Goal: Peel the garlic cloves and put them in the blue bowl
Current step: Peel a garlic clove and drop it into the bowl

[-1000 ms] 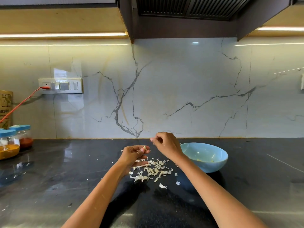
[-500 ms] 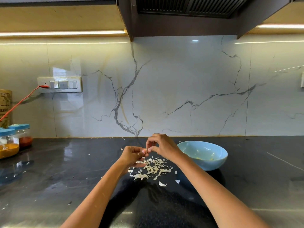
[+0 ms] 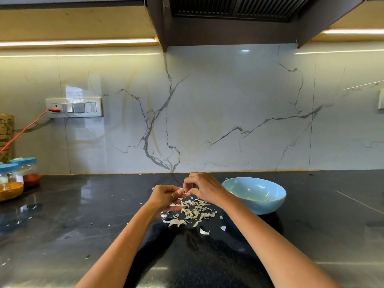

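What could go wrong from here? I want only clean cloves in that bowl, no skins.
The left hand and right hand pinch the garlic clove in the air, above the pile of skins. If it slips, it would likely drop among them. The blue bowl stands close beside that pile, so a flicked skin could land in it. Loose bits already lie scattered on the counter.

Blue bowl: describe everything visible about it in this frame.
The blue bowl is a round, smooth, light blue bowl with a glossy finish, possibly ceramic or plastic. It stands upright on the dark counter, to the right of the pile of garlic skins and just beyond the right hand, which does not touch it. A few small pale yellowish pieces lie at its bottom, too small to identify.
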